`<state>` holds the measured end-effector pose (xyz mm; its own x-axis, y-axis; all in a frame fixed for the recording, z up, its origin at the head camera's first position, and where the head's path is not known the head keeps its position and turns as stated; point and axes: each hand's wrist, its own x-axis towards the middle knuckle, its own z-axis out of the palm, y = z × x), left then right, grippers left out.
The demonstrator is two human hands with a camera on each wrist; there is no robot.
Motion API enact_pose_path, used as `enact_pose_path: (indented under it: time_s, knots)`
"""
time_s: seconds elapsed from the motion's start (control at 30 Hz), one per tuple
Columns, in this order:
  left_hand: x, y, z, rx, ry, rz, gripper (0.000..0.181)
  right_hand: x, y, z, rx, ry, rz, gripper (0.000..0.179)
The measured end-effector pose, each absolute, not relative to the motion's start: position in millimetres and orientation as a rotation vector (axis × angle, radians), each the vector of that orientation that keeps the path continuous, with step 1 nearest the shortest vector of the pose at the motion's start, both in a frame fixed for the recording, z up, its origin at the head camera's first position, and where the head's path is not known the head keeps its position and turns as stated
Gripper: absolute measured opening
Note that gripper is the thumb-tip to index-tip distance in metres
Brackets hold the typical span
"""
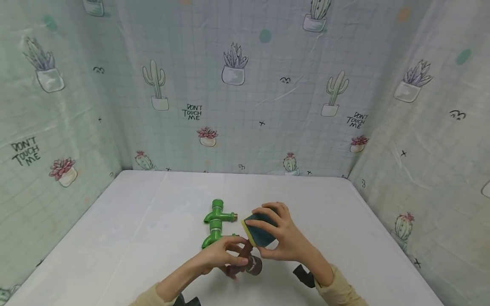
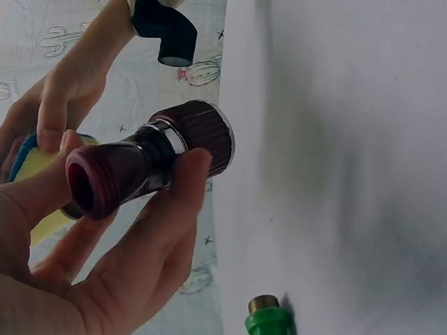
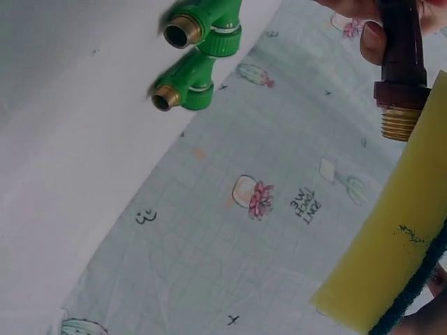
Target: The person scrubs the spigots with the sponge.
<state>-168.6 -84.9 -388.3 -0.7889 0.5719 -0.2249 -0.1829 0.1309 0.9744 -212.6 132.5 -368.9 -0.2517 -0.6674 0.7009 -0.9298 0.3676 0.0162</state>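
Note:
My left hand (image 1: 220, 256) grips a dark maroon plastic tap (image 2: 115, 167), its ribbed knob (image 1: 254, 265) pointing toward the right in the head view. In the right wrist view, the tap's brass threaded end (image 3: 399, 124) points at the yellow face of a sponge (image 3: 391, 230) and sits right at its edge. Fingers and thumb of my right hand (image 1: 287, 236) hold this sponge by its sides, its dark blue-green scouring layer (image 1: 264, 233) facing the palm. Both hands are close together above the table. Two green taps (image 1: 216, 221) lie just beyond my left hand.
A white table (image 1: 145, 238) lies below the hands. Cloth walls (image 1: 264, 102) printed with cacti enclose its back and sides. The green taps have brass threaded ends (image 3: 183, 32). Black camera mounts (image 1: 304, 276) are strapped at the wrists.

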Motion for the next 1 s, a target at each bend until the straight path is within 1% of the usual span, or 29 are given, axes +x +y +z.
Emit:
enact_pose_path:
  time_s: [0.1,0.17,0.37,0.5,0.67,0.77,0.9,1.0]
  knots:
    - [-168,-85,-390,0.361,1.841,1.762,0.047,-213,135,-373,1.368,-2.008,0.508,0.059]
    - [-167,-86,-390,0.345,1.784,1.828,0.049,-215,139,-376,1.343,-2.029,0.469,0.062]
    - [-171,-91,-383,0.346,1.758,1.913,0.051,-225,155,-385,1.237,-2.134,0.422,0.057]
    - [-174,-93,-379,0.34,1.86,1.875,0.049,-220,150,-375,1.245,-2.103,0.581,0.055]
    - [-174,-91,-377,0.359,1.945,1.786,0.044,-220,132,-364,1.341,-2.044,0.564,0.057]
    - [-173,-91,-377,0.377,1.92,1.8,0.043,-227,133,-371,1.334,-2.051,0.532,0.058]
    - [-173,-94,-378,0.366,1.861,1.84,0.042,-237,145,-388,1.274,-2.084,0.509,0.055]
    - [-174,-95,-378,0.354,1.861,1.849,0.041,-238,148,-390,1.243,-2.106,0.578,0.055]
